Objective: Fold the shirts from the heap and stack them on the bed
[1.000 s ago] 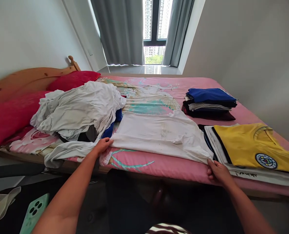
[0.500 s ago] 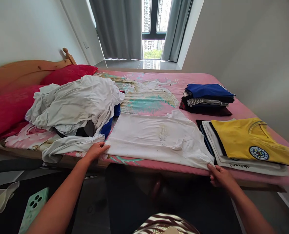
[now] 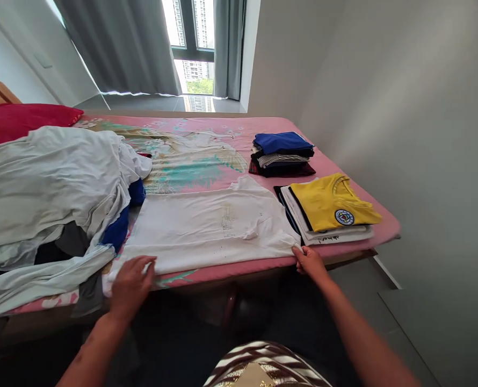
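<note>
A white T-shirt (image 3: 190, 226) lies flat on the bed along its near edge, with faint print on its front and a small raised crease near the sleeve. My right hand (image 3: 309, 262) pinches its near right corner between thumb and fingers. At the shirt's near left end is my left hand (image 3: 132, 285), slightly blurred, fingers curved with a gap between thumb and forefinger. Just right of the shirt is a stack of folded clothes topped by a yellow shirt (image 3: 321, 207) with a round badge.
A heap of loose white clothes (image 3: 57, 183) covers the left side, with blue and dark pieces under it. Farther back stands a folded pile topped by a blue garment (image 3: 283, 142). A red pillow (image 3: 25, 121) lies at the far left on the pink bedsheet (image 3: 223, 271).
The view has swung to the right. My left hand has released its pinch on the shirt's corner and shifted over the near edge. My right hand keeps hold of its corner.
</note>
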Demonstrator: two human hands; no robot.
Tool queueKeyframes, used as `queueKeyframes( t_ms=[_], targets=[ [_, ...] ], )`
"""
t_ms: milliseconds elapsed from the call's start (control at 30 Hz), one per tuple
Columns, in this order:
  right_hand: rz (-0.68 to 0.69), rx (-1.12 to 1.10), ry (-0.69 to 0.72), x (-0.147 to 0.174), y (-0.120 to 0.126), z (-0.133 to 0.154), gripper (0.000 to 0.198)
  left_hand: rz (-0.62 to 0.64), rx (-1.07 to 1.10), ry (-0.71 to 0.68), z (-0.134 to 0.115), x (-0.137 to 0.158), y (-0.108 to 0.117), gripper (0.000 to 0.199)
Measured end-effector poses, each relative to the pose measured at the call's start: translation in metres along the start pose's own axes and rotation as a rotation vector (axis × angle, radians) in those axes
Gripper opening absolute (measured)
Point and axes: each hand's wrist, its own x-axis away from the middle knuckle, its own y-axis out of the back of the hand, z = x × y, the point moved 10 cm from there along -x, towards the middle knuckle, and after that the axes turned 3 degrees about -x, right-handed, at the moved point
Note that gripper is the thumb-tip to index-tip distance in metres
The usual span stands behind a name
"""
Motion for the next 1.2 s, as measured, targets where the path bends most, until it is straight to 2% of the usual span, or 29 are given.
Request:
queueKeyframes(
  t_ms=[133, 200, 300, 400, 500, 567, 667, 767, 833, 900, 967, 1000, 1033, 1067, 1200],
  targets=[
    [-0.043, 0.019, 0.036, 0.004, 0.002, 0.006, 0.042, 0.129, 0.304, -0.253, -0.123, -0.005, -0.036, 0.019],
    [-0.064, -0.001, 0.042, 0.007, 0.006, 0.007, 0.043, 0.192, 0.373, -0.317, -0.173, -0.012, -0.055, 0.021],
    [-0.094, -0.05, 0.053, 0.009, 0.011, 0.005, 0.048, 0.232, 0.378, -0.292, -0.218, -0.032, -0.08, 0.024],
    [-0.111, -0.088, 0.089, 0.01, 0.012, 0.002, 0.052, 0.276, 0.303, -0.241, -0.246, -0.059, -0.107, 0.044],
    [-0.115, -0.112, 0.131, 0.011, 0.012, 0.0, 0.053, 0.354, 0.218, -0.189, -0.261, -0.083, -0.136, 0.061],
    [-0.114, -0.101, 0.15, 0.011, 0.013, 0.0, 0.052, 0.392, 0.185, -0.123, -0.257, -0.097, -0.153, 0.057],
    [-0.154, -0.04, 0.197, 0.014, 0.024, 0.005, 0.046, 0.379, 0.208, 0.053, -0.231, -0.113, -0.166, 0.041],
    [-0.319, 0.057, 0.322, 0.032, 0.044, 0.029, 0.037, 0.314, 0.227, 0.163, -0.209, -0.12, -0.161, 0.036],
    [-0.389, 0.11, 0.487, 0.053, 0.046, 0.059, 0.03, 0.231, 0.243, 0.072, -0.22, -0.122, -0.146, 0.034],
    [-0.329, 0.148, 0.696, 0.075, 0.029, 0.092, 0.024, 0.208, 0.294, -0.171, -0.256, -0.115, -0.133, 0.033],
    [-0.189, 0.198, 0.881, 0.093, -0.001, 0.117, 0.02, 0.296, 0.316, -0.461, -0.299, -0.097, -0.132, 0.035],
    [-0.128, 0.235, 0.937, 0.097, -0.016, 0.123, 0.02, 0.354, 0.292, -0.554, -0.314, -0.087, -0.136, 0.036],
    [-0.092, 0.28, 0.963, 0.099, -0.028, 0.125, 0.02, 0.399, 0.243, -0.588, -0.321, -0.081, -0.142, 0.036],
    [-0.081, 0.33, 0.96, 0.096, -0.036, 0.122, 0.022, 0.427, 0.179, -0.563, -0.32, -0.079, -0.149, 0.036],
    [-0.089, 0.499, 0.852, 0.075, -0.047, 0.093, 0.039, 0.504, -0.013, -0.326, -0.293, -0.088, -0.176, 0.05]
  ],
)
